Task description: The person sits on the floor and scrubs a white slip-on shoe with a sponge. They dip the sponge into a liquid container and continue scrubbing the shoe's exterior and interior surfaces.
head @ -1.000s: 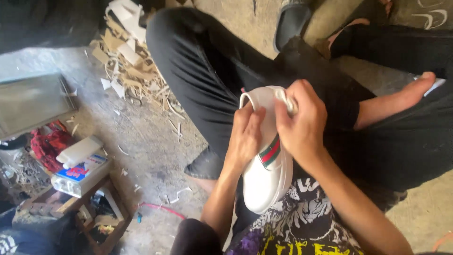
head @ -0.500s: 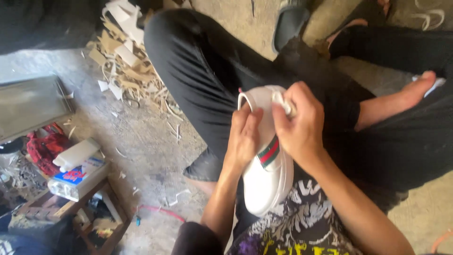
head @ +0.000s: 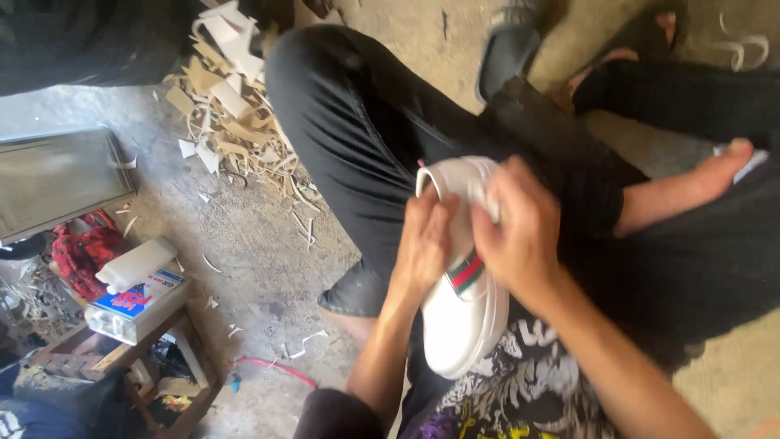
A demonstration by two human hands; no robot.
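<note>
While the person sits low on the concrete floor [head: 260, 268] with black trousers [head: 349, 138] drawn up, the white shoe [head: 463, 317] rests in the lap, toe toward the body, heel opening pointing away. Off to the left there's a heap of card and leather offcuts [head: 223, 106], a little wooden stand [head: 175, 358] with a flat tin [head: 134, 305] and a white bottle [head: 138, 262] on it, plus a red rag [head: 81, 254].

Left hand [head: 424, 244] is closed around the shoe's side just above the green and red stripe [head: 466, 273], steadying it. Right hand [head: 520, 228] is pinched shut on a small white cloth [head: 481, 193] pressed against the heel collar. Looks to me like the wiping or finishing step, working round the rim; next bit probably needs the shoe turned in the left hand so the cloth reaches a fresh patch.

Compared with a second ago, barely anything's changed: same grips, the shoe just sits a touch lower and further right in view, and the right hand has slid slightly down the collar
</note>
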